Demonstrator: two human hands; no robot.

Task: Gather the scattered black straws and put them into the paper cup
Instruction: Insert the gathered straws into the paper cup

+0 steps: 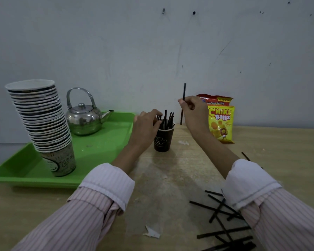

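Note:
A dark paper cup [162, 141] stands on the wooden table [170, 178], with several black straws [168, 117] sticking up out of it. My left hand [145, 124] rests at the cup's left rim, its fingers touching the straws inside. My right hand [192, 110] is raised to the right of the cup and pinches one black straw [184, 91] upright. Several more black straws [223, 218] lie scattered on the table at the lower right, partly under my right sleeve.
A green tray [105, 142] on the left carries a leaning stack of paper cups [43, 124] and a steel kettle [83, 118]. Two snack bags [220, 122] lean on the wall behind the cup. A paper scrap [151, 232] lies near the front.

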